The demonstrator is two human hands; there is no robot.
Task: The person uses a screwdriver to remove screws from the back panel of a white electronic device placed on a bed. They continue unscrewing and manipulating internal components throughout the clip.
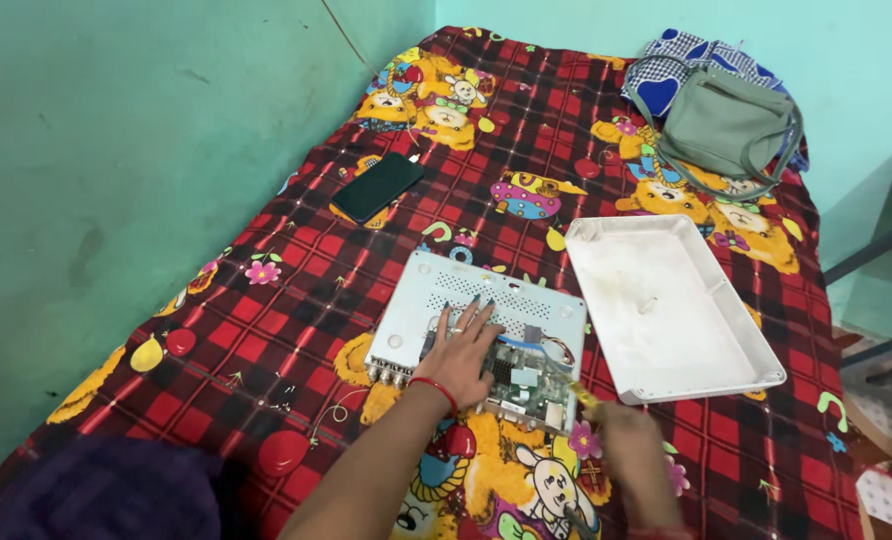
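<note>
Opened white metal electronics box w/ green circuit board [486, 340] mid-bed, long axis L–R. Left hand [463, 352] flat, fingers spread, on board. Right hand [626, 450] closed round yellow-handled screwdriver [578, 392], tip at box's R edge, nearer.

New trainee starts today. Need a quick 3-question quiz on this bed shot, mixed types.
1. True or false: the left hand lies flat on the open device.
2. Which lies right of the device? A) phone B) white cover C) bag
3. Fill in: the right hand holds a yellow-handled ____ at the device's near right corner.

Key
1. True; the fingers spread over the circuit board.
2. B: the white cover lies inside up beside it. The phone is far left, the bag at the far end of the bed.
3. Tool, probably a screwdriver; its tip is blurred.
</note>
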